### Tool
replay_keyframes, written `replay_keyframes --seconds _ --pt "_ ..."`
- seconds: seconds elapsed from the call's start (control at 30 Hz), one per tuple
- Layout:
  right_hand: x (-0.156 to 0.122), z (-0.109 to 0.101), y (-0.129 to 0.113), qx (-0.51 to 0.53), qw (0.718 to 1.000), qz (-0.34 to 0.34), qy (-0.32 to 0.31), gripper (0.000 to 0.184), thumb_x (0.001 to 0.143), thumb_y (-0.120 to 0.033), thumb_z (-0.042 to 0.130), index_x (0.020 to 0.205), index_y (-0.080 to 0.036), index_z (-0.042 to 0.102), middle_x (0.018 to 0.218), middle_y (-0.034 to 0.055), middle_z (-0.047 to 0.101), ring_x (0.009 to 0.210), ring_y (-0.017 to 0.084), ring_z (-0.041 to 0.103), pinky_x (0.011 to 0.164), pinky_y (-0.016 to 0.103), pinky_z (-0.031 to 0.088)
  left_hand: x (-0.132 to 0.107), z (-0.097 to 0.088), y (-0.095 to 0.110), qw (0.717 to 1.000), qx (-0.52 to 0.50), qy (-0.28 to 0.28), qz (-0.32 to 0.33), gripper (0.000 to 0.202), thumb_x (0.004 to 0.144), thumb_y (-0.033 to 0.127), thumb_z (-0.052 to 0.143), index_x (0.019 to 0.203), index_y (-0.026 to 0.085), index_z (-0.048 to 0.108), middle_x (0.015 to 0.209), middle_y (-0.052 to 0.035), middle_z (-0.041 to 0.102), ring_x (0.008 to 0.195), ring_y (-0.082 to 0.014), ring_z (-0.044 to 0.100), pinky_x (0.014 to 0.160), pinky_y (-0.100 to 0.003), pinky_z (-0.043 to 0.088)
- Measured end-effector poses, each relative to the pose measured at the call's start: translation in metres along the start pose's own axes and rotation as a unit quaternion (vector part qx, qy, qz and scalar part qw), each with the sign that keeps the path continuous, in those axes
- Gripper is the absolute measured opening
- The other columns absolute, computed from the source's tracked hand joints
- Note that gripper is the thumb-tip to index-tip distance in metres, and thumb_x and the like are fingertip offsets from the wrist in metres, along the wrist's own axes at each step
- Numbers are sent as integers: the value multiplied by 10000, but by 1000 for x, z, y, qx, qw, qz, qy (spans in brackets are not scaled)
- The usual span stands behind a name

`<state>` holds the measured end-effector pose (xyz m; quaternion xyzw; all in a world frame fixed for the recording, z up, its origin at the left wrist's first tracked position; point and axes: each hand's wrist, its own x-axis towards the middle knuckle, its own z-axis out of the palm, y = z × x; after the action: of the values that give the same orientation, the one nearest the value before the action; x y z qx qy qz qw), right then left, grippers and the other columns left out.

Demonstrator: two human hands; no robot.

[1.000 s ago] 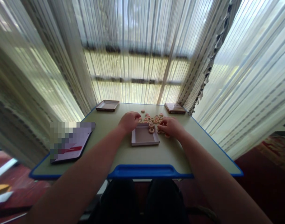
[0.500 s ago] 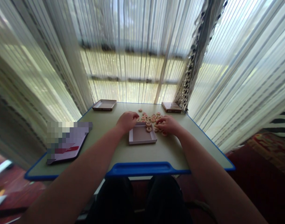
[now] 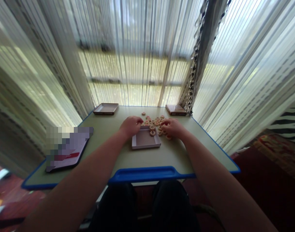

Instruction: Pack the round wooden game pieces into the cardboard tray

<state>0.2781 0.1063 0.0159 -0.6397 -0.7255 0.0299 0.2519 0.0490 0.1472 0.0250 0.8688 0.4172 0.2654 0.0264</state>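
A shallow white box (image 3: 143,139) lies on the table, with a few round wooden chess pieces (image 3: 152,133) marked with characters at its right side. My left hand (image 3: 131,125) is closed at the box's far left corner, fingers curled over the edge; what the fingertips touch is partly hidden. To the right of the box, my right hand (image 3: 173,128) has its fingers bent together on a chess piece among the loose ones. Behind the box and between my hands, several more chess pieces (image 3: 156,123) are spread in a loose heap.
The pale table (image 3: 135,159) has a blue rim and a blue front tray (image 3: 146,174). A tablet (image 3: 72,154) lies at the left. An open box lid (image 3: 106,109) sits at the back left, a flat box (image 3: 176,110) at the back right. Sheer curtains (image 3: 137,64) hang behind.
The view has shifted slightly, moving everything a little to the left. My right hand's fingers have shifted slightly over the pieces; my left hand keeps its place at the box.
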Motion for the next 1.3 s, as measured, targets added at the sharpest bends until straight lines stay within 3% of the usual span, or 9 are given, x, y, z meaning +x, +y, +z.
replay_keyframes --seconds 0.1,0.3,0.5,0.9,1.17,1.3 --pt "0 -2 3 15 1000 24 8 270 720 -233 494 874 -171 707 754 38 657 685 142 569 657 230 403 0 1 -1 1000 3 1 2 296 730 195 430 891 180 679 899 -32 684 873 -174 604 851 -285 454" --pt "-2 -2 -2 -23 1000 -5 -2 276 687 -383 584 841 -192 712 766 47 646 734 158 558 682 244 396 0 3 -1 1000 3 3 5 287 736 207 438 889 188 680 909 -29 684 886 -178 602 865 -293 447" --pt "-3 3 -5 2 1000 -11 -23 250 706 -348 577 861 -199 705 743 27 644 671 127 550 645 226 390 0 3 -2 1000 7 3 11 294 741 202 431 891 172 682 915 -43 683 881 -184 605 855 -296 450" --pt "-1 0 -5 -36 999 -2 -32 274 670 -377 599 834 -188 710 747 36 651 704 153 560 674 241 391 -1 3 -2 1000 20 -7 20 287 748 217 437 901 182 677 932 -37 682 898 -179 601 871 -291 437" --pt "-3 -3 -8 -37 999 -1 -23 268 677 -368 577 824 -190 713 745 39 647 697 155 552 669 250 382 -1 4 -1 1000 20 -10 21 287 761 238 435 910 192 676 943 -32 681 909 -177 595 885 -295 428" --pt "-1 -5 -2 -32 999 22 28 275 708 -338 530 856 -188 706 765 44 647 709 153 554 684 251 377 -1 5 -1 999 23 -12 20 279 768 246 435 902 198 676 938 -28 682 907 -173 594 885 -289 425"
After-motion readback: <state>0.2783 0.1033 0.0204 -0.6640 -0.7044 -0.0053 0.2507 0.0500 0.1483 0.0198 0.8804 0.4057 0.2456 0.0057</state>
